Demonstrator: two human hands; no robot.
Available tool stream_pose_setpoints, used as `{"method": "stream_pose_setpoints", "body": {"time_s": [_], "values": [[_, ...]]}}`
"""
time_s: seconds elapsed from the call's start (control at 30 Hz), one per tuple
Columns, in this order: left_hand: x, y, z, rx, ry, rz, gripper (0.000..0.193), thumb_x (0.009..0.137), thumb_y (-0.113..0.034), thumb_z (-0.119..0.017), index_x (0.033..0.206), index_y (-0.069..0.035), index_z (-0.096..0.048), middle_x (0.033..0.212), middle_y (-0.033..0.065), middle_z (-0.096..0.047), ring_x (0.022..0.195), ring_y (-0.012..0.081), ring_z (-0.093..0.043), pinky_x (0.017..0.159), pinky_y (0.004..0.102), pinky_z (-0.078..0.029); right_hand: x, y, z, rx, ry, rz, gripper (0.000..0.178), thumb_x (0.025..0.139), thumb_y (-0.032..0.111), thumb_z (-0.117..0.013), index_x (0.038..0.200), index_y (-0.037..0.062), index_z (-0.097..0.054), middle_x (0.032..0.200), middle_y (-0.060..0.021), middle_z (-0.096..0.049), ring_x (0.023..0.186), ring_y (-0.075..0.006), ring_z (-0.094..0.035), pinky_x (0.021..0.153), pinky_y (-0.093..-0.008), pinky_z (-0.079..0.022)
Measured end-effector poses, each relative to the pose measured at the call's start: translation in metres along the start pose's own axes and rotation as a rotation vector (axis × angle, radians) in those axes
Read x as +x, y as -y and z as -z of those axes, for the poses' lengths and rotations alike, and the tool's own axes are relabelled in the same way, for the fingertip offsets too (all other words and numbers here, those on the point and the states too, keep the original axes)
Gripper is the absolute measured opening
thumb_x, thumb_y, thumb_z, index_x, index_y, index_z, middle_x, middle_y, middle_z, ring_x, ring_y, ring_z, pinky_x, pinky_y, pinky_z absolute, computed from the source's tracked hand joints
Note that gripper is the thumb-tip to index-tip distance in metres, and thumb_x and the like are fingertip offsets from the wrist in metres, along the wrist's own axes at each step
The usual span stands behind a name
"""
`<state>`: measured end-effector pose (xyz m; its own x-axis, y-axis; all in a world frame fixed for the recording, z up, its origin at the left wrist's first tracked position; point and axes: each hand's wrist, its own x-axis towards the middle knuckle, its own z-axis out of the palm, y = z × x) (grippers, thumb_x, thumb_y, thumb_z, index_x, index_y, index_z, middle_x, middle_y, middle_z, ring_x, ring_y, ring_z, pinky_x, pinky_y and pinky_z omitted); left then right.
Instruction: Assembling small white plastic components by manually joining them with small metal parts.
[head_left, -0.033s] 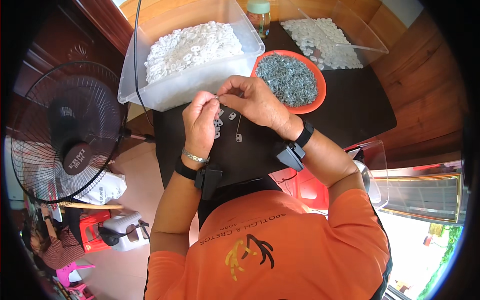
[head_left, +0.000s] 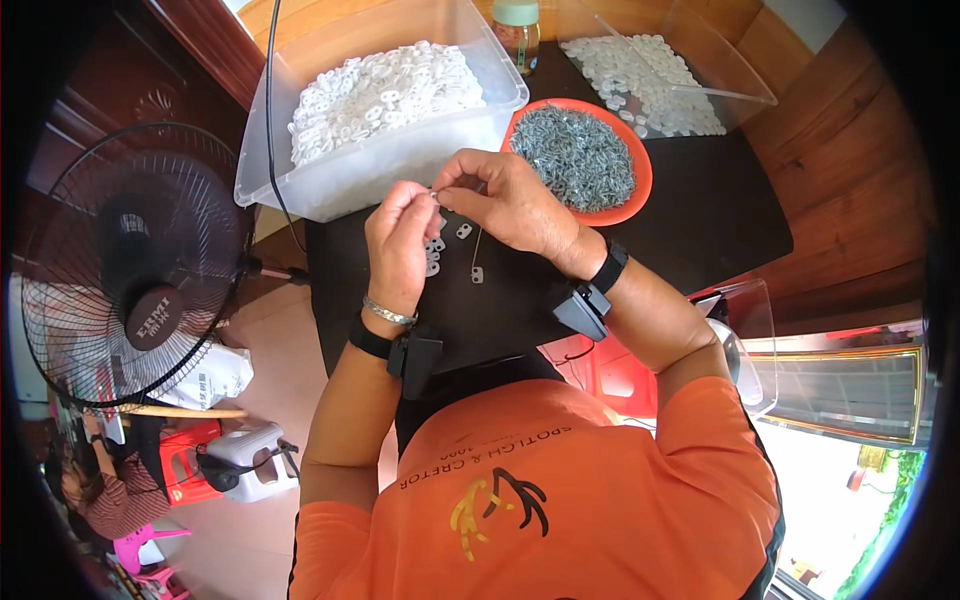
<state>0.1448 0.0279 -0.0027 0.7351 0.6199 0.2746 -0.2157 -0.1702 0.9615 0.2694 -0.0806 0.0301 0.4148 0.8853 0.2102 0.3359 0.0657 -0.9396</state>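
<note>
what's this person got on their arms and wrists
Both forearms are bare below short orange sleeves. The left hand has a thin silver bracelet at the wrist, then a black band with a boxy black device. The right hand has a black wrist strap with a dark grey box.

Black table (head_left: 700, 230): clear tub (head_left: 300, 170) of white rings at far-left corner, orange bowl (head_left: 640, 190) of metal bits mid-far edge, shallow clear tray (head_left: 745, 85) far-right, jar (head_left: 517, 30) between.

A black standing fan (head_left: 140, 285) fills the left of the frame. A green-capped bottle (head_left: 517, 30) stands at the top centre. A red stool (head_left: 190, 460) sits lower left.
</note>
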Motion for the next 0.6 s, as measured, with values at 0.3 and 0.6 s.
{"method": "stream_pose_setpoints", "body": {"time_s": [0.3,0.6], "values": [[-0.0013,-0.0036,-0.0025,-0.055,0.087,0.052,0.021,0.094,-0.022,-0.052,0.089,-0.002,-0.056,0.072,0.0022,-0.056,0.063,0.0067,-0.049,0.059,0.0211,-0.041,-0.0019,0.0046,-0.0022,-0.060,-0.050,0.032,0.009,0.089,0.007,-0.061,0.090,-0.0013,-0.063,0.077,-0.0025,-0.065,0.072,-0.0051,-0.058,0.064,-0.0217,-0.048],[0.0018,-0.0012,0.0005,-0.046,0.074,0.029,0.015,0.092,-0.015,-0.051,0.088,0.000,-0.054,0.072,0.0020,-0.055,0.064,0.0063,-0.047,0.058,0.0213,-0.040,-0.0014,-0.0041,-0.0067,0.048,-0.081,0.082,0.009,0.088,0.006,-0.063,0.092,-0.0023,-0.066,0.080,-0.0035,-0.067,0.075,-0.0052,-0.060,0.065,-0.0224,-0.050]]}}
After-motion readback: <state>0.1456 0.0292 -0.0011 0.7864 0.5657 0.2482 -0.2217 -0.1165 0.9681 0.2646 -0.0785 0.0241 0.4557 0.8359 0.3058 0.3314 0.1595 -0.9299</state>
